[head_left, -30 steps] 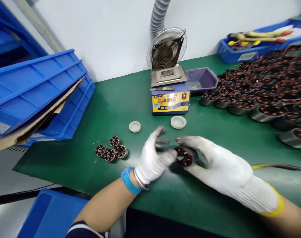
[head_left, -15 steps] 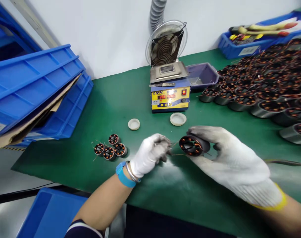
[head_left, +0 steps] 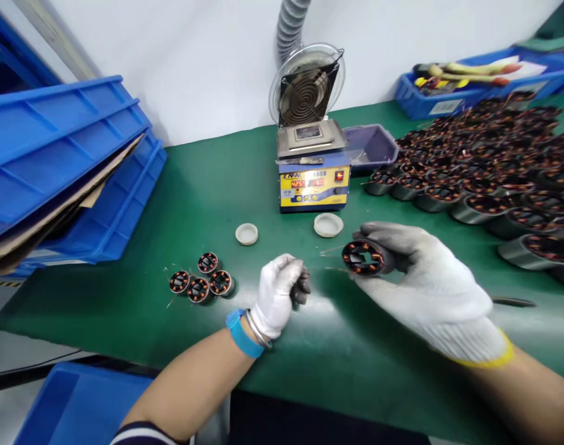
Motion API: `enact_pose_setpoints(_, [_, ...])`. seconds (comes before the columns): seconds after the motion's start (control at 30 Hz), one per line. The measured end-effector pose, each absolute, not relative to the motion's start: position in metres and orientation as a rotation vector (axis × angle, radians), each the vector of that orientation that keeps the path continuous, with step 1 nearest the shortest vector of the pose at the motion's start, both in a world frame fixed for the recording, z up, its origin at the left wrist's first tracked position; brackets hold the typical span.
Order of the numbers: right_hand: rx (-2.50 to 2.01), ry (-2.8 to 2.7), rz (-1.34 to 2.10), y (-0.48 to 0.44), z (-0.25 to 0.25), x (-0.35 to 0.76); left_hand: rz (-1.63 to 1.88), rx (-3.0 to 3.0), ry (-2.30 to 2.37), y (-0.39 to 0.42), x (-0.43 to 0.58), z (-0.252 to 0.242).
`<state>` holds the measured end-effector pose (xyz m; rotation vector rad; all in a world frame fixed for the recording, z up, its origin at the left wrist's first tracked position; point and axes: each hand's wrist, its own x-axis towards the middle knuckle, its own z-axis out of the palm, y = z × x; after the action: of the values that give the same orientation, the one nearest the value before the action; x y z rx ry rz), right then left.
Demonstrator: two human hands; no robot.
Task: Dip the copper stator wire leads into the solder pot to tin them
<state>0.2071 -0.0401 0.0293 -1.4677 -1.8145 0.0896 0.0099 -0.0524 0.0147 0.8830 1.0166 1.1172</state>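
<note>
My right hand [head_left: 425, 284], in a white glove with grey fingertips, grips a round coil core [head_left: 364, 258] with black and copper windings inside. Thin wires stick out from it to the left. My left hand [head_left: 282, 290], also gloved, is closed left of the core and apart from it; whatever its pinched fingers hold is too small to name. Further left, several small coil cores [head_left: 199, 289] stand together on the green table [head_left: 193, 191]. Two shallow white dishes, one left [head_left: 247, 234] and one right [head_left: 328, 225], lie beyond my hands.
A yellow and blue heating unit [head_left: 314, 185] stands at the back, beside a purple tray [head_left: 372, 145]. Many larger cores [head_left: 477, 207] fill the right side. A blue bin of tools [head_left: 414, 102] is behind them; blue crates [head_left: 54, 130] lean at left.
My left hand has drawn away from the core's wires, its fingers more tightly closed. The core has turned slightly in my right hand. The whole view has shifted a little.
</note>
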Motion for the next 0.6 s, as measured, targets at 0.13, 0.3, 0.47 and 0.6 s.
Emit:
enact_pose_setpoints(0.13, [-1.848, -1.850, 0.052, -0.007, 0.033, 0.217, 1.031, 0.994, 1.089, -0.040, 0.018, 0.009])
enact_pose_setpoints(0.3, [-1.851, -2.206, -0.213, 0.025, 0.035, 0.229, 0.993, 1.051, 1.066, -0.035, 0.020, 0.007])
enact_pose_setpoints(0.47, [-1.754, -2.426, -0.363, 0.032, 0.040, 0.227, 0.981, 1.064, 1.064, -0.037, 0.021, 0.004])
enact_pose_setpoints(0.6, [-1.785, -2.428, -0.372, 0.033, 0.040, 0.225, 0.987, 1.066, 1.071, -0.037, 0.022, 0.003])
